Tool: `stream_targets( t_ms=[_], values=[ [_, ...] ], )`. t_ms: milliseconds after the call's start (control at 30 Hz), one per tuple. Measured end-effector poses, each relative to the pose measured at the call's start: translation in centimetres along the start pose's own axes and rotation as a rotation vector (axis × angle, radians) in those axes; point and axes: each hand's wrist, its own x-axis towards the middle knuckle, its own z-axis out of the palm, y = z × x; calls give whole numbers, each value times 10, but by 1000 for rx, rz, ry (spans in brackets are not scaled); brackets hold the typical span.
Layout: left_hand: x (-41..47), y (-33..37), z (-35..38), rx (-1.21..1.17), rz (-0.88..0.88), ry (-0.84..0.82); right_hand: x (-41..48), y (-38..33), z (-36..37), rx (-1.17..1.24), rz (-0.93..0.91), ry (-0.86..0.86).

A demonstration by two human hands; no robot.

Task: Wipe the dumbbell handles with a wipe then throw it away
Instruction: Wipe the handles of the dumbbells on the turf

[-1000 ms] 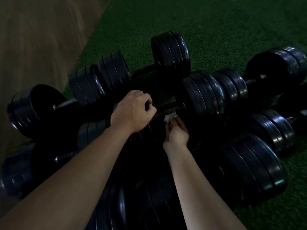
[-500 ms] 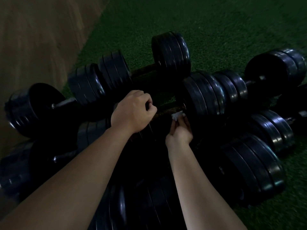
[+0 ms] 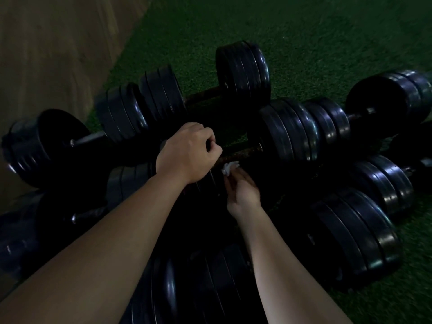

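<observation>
A dark, rusty dumbbell handle (image 3: 245, 152) runs across the middle of a pile of black dumbbells, ending at a stack of plates (image 3: 289, 132) on the right. My left hand (image 3: 187, 153) is closed around the left part of this handle. My right hand (image 3: 243, 190) pinches a small crumpled white wipe (image 3: 229, 167) and presses it against the underside of the handle, just right of my left hand. The handle's left end is hidden under my left hand.
Several black plate dumbbells lie around: one behind (image 3: 240, 71), one at left (image 3: 46, 146), others at right (image 3: 388, 104) and front right (image 3: 357, 232). Green turf (image 3: 304, 31) covers the floor; a brown wooden floor (image 3: 46, 43) lies at the upper left.
My right hand slid the wipe right along the handle toward the plates, then back left next to my left hand. My left hand stayed in place.
</observation>
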Motion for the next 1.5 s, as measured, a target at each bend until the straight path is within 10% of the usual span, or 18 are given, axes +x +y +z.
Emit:
stream_targets(
  t_ms=[700,1100,1500],
  values=[
    [0,0,0,-9,-11,1,3,12,2,-276,-27,-2],
    [-1,1,-1,-9,-6,14,27,-14,-9,224,-119,64],
    [-1,1,-1,2,-2,10,11,-9,-4,30,-50,-39]
  ],
)
